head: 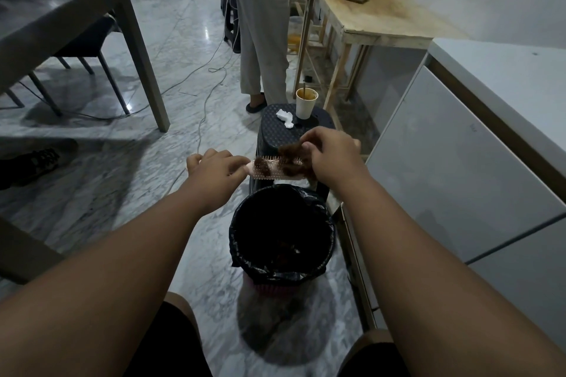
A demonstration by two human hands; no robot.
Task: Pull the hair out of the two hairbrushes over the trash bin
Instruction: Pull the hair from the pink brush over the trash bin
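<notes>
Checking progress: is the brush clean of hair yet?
No. Brown hair still clings to the hairbrush; the right hand is pinching a clump.

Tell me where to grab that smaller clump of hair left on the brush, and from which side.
Pinch the smaller clump low, at its base among the bristles, coming from above. The hairbrush lies bristles-up, the left hand holding its left end, the right hand on the bigger clump, so the top looks clear. Probably lift straight up.

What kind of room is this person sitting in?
Probably a lived-in workroom or home workshop: a rough bare-wood workbench, loose cables on the marble-patterned floor, and a grey table with dark chairs.
</notes>
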